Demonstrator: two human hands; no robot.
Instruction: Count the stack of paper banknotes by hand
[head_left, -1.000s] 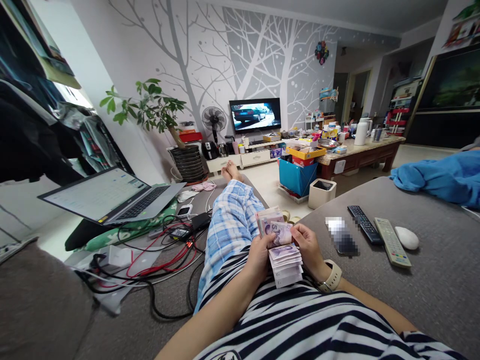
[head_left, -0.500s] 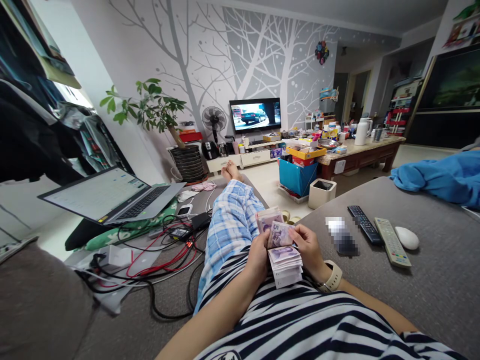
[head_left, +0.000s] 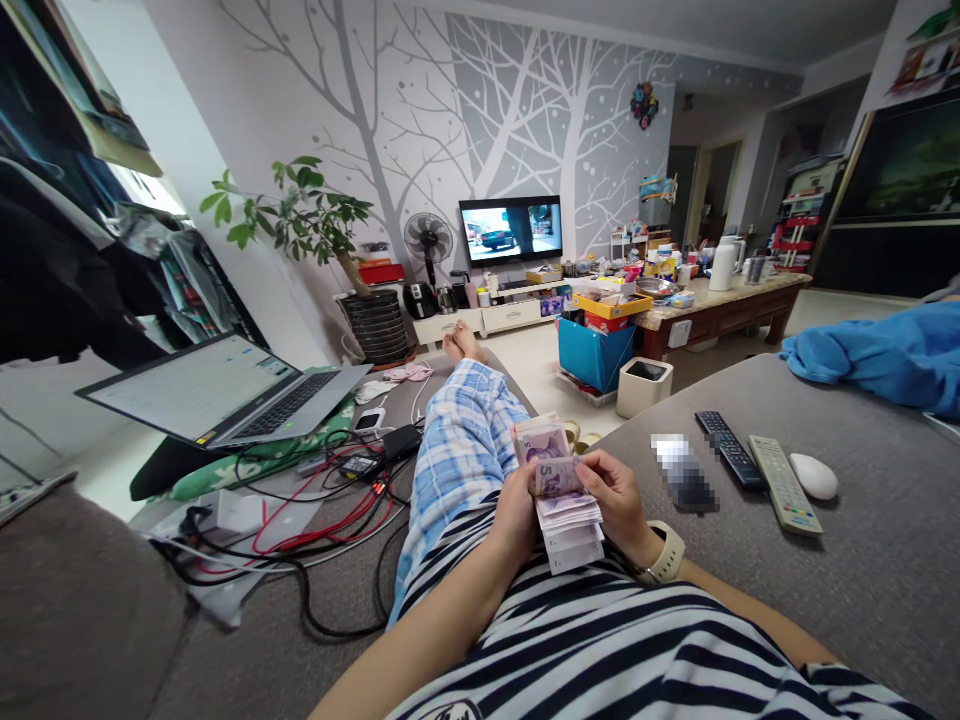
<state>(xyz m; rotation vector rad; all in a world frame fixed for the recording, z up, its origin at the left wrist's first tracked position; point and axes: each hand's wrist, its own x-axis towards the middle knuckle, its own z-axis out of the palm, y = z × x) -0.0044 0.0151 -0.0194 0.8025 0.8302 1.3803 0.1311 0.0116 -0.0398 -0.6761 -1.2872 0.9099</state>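
Left hand (head_left: 517, 510): clasps the banknotes (head_left: 566, 505) from the left side
Right hand (head_left: 619, 495): fingers pinch the top note — thumb on it
Banknotes: fanned stack over the lap, between both hands
Nearby: remotes (head_left: 757, 465) — on the sofa (head_left: 862, 560), right

The banknotes (head_left: 561, 490) are showing purple and pink print, the trousers (head_left: 465, 440) blue and white checks, the shirt (head_left: 600, 640) navy and white stripes, the cloth (head_left: 885, 355) plain blue.

Grey sofa (head_left: 862, 600) has two remotes, black (head_left: 728, 449) and light (head_left: 784, 484), a white mouse (head_left: 814, 475) beside them, and a blue blanket (head_left: 885, 355) at the far right edge.
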